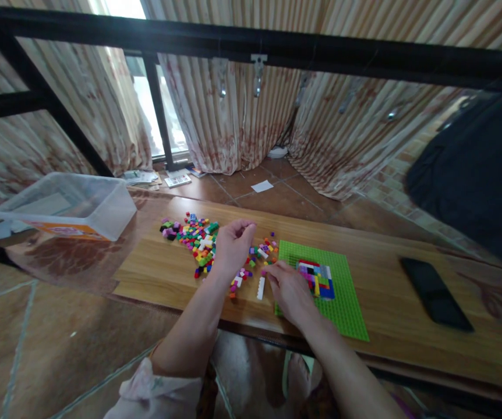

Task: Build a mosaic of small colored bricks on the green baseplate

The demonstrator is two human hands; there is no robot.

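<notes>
Can't read any txt, brand, no. or sign for sure, w/ only blurry pale marks to see on the orange label [70, 230] of the plastic box [117, 203] & tiny dark print on the white booklet [178, 181] on the floor [216, 189] nr the window [173, 119].

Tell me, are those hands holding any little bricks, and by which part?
I can't tell: nothing shows clearly in the left hand, and the right hand, near loose bricks, is too blurred to judge.
</notes>
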